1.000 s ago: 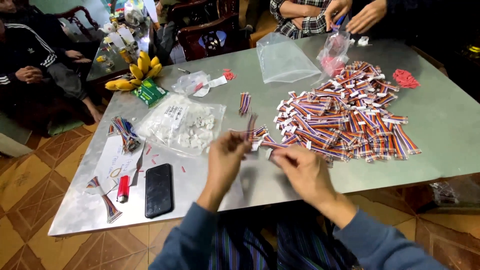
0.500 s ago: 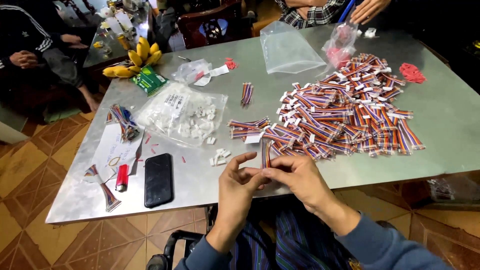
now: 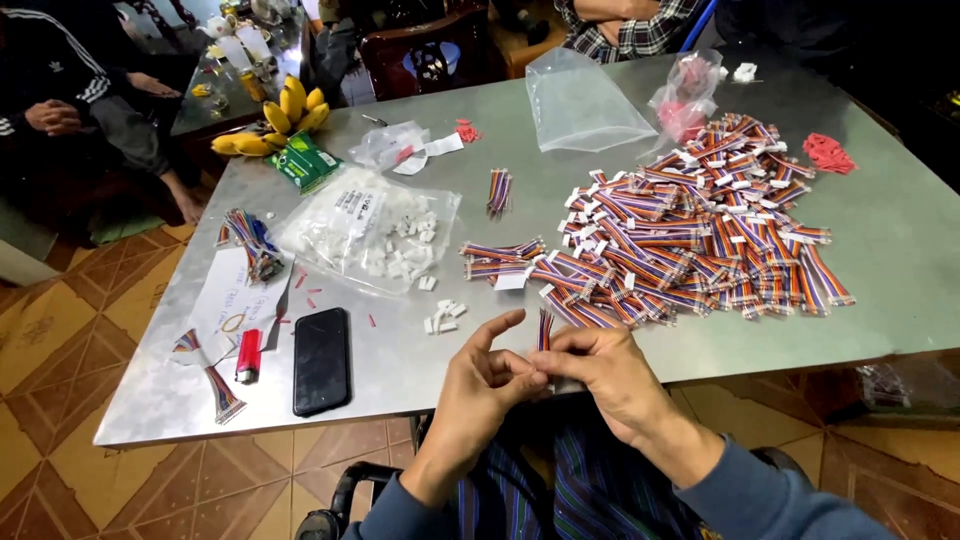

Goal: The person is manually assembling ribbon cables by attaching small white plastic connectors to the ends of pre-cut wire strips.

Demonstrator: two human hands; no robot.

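1. Head view shows you holding one short ribbon cable (image 3: 545,328), striped in several colours, upright between both hands at the near edge of the steel table (image 3: 900,300). Its lower end is hidden behind your fingers, so you cannot tell what is fitted there.
2. Your right hand (image 3: 605,372) pinches the cable's lower part between thumb and fingertips, curled tight around it.
3. Your left hand (image 3: 488,378) meets the right at the same spot, thumb and middle fingers closed on the cable's base while the index finger sticks up free. The exact contact is masked by your knuckles.
4. Just beyond your hands lie a few small white connector housings (image 3: 441,318), loose on the table.
5. Further out to the right spreads a large heap of finished ribbon cables (image 3: 700,235) with white ends, and a smaller bundle (image 3: 500,260) sits left of it.
6. To the left lies a clear bag of white housings (image 3: 375,235); its contents are too small to tell apart.
7. Near the left edge rest a black phone (image 3: 321,360), face down or dark, and a red lighter (image 3: 247,355) beside it.
8. At the far side you see an empty-looking clear bag (image 3: 585,105), a bunch of bananas (image 3: 280,120) and a small pile of red pieces (image 3: 828,152).
9. Other people sit at the far edge and far left, cut off by the frame.
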